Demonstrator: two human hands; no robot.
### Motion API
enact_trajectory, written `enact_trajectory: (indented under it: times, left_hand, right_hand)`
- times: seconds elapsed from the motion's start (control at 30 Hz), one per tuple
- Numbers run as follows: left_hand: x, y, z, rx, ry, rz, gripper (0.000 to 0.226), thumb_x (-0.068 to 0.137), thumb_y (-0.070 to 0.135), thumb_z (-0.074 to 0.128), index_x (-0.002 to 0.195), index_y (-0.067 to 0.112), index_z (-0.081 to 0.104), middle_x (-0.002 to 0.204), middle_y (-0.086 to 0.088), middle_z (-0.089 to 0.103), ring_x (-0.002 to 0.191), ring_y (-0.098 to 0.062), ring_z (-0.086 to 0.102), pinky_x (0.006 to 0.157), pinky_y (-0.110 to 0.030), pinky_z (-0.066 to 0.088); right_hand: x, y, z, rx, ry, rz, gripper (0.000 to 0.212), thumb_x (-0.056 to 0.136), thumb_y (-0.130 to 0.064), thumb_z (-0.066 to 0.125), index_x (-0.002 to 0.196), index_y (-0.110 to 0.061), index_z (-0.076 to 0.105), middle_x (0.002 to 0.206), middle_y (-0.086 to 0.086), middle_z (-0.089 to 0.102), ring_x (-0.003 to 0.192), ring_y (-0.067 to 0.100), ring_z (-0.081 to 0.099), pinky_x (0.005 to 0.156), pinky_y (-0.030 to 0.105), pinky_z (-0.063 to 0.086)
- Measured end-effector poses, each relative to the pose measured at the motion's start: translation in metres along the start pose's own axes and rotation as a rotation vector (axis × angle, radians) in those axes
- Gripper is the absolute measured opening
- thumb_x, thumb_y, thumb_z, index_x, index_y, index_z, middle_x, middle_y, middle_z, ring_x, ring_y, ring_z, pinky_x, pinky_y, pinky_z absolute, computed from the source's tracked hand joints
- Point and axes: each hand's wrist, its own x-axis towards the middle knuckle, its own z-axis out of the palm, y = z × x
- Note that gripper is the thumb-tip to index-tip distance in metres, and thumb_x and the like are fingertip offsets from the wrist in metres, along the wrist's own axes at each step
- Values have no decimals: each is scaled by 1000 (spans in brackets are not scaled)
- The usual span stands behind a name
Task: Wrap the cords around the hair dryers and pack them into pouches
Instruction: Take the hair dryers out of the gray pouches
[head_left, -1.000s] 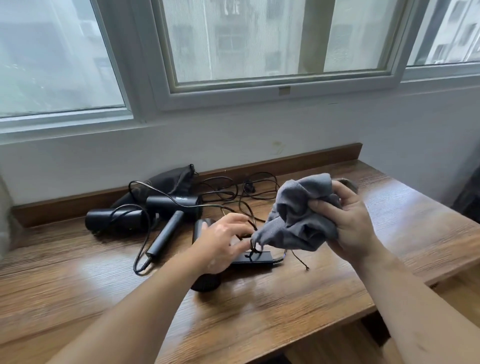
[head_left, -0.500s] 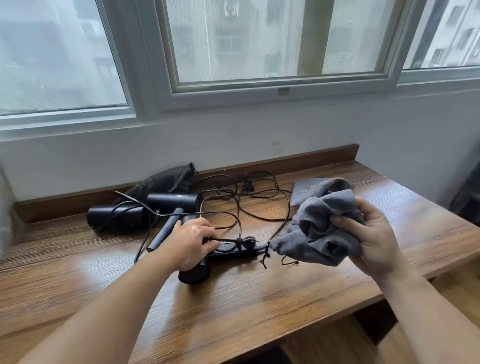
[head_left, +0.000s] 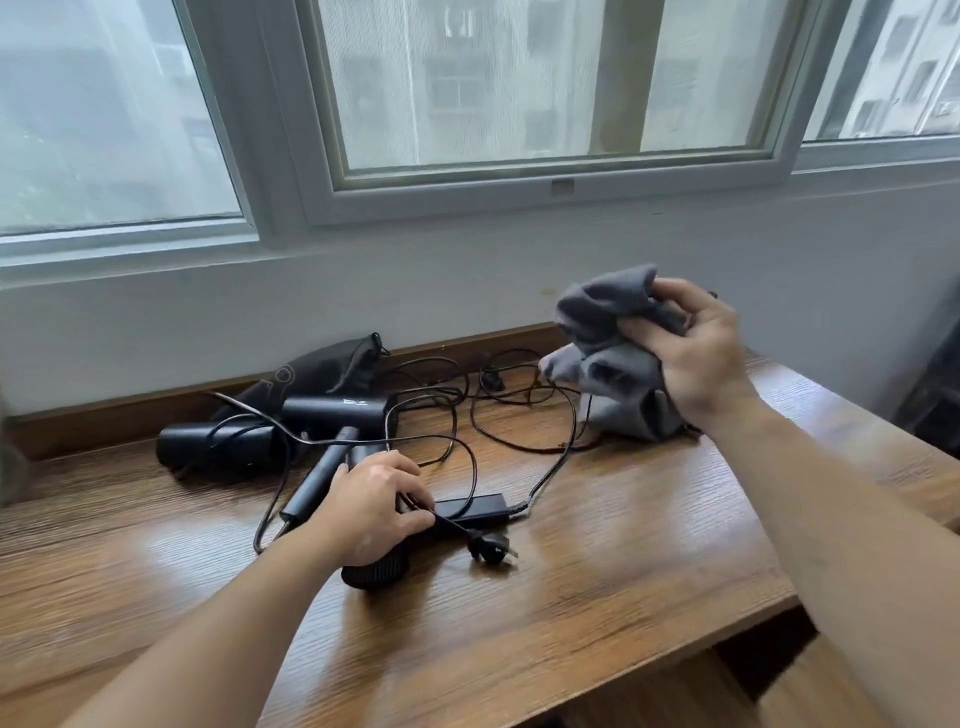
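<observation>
Black hair dryer (head_left: 470, 508) lies on the wooden tabletop (head_left: 597, 613) near its front edge. My left hand (head_left: 371, 506) is curled over its barrel, with the cord (head_left: 551, 467) caught under my fingers. The plug (head_left: 491, 546) rests just beside it. My right hand (head_left: 701, 353) clutches a bunched grey pouch (head_left: 613, 364) at the tabletop's right side. A second dryer (head_left: 332, 413), a third dryer (head_left: 218, 449) and a black pouch (head_left: 322, 370) lie behind, by the wall.

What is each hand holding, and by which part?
Right hand grips the grey pouch by its bunched-up cloth. Left hand grips the nearest hair dryer where barrel meets handle, cord pinned under it.
</observation>
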Motion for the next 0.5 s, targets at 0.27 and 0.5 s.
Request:
enact_trajectory:
  times: [0.27, 0.5]
  left_hand:
    - [9, 5, 10, -9, 65, -6, 8, 87, 59, 67, 86, 51, 66, 122, 26, 49, 127, -2, 41, 118, -58, 24]
    - [11, -3, 10, -25, 29, 32, 15, 87, 63, 64, 93, 52, 70, 129, 32, 44, 130, 5, 36, 121, -52, 19]
  right_hand:
    - [88, 77, -16, -622, 52, -87, 31, 87, -20, 78, 117, -23, 71, 111, -1, 72, 105, 17, 67, 95, 29, 52]
    - [92, 184, -28, -1002, -103, 103, 43, 86, -22, 77, 127, -18, 66, 130, 10, 60, 123, 32, 54, 108, 41, 43]
